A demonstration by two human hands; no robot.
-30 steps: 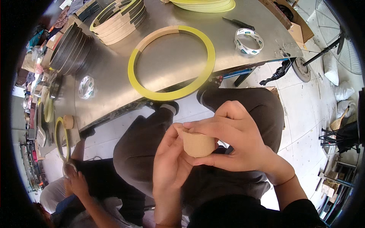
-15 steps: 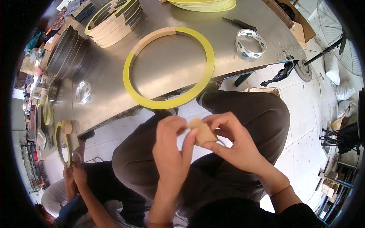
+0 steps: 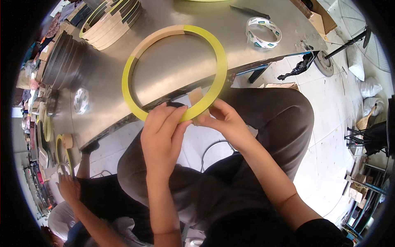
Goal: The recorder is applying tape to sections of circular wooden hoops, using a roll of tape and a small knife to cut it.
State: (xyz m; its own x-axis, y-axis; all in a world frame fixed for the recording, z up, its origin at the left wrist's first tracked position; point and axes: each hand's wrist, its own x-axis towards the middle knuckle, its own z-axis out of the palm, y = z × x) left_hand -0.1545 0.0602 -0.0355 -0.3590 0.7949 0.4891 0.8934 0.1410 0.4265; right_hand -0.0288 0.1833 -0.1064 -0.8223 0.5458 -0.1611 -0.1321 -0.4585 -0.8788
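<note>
A large flat ring (image 3: pixel 221 66), mostly yellow with a tan stretch at its far left, lies on the metal table and juts past the near edge. My left hand (image 3: pixel 161 133) pinches its near rim, fingers on top. My right hand (image 3: pixel 225 122), just right of it, has thumb and fingers closed on a tan piece of tape (image 3: pixel 195 96) at the same rim. One end of the tape stands up inside the ring; the rest is partly hidden by the rim and my fingers.
On the metal table (image 3: pixel 173 61) are stacked tan-and-yellow rings (image 3: pixel 113 31), black rings (image 3: pixel 61 61), a white tape roll (image 3: pixel 263 35), a second roll (image 3: pixel 81 101) and a dark knife (image 3: pixel 251 12). At lower left, a co-worker's hand (image 3: pixel 69 187) is at another ring. A fan stands right.
Both hands have moved up from above my lap to the ring's near rim. My left hand has let go of the tan tape and taken the ring; the right keeps the tape.
</note>
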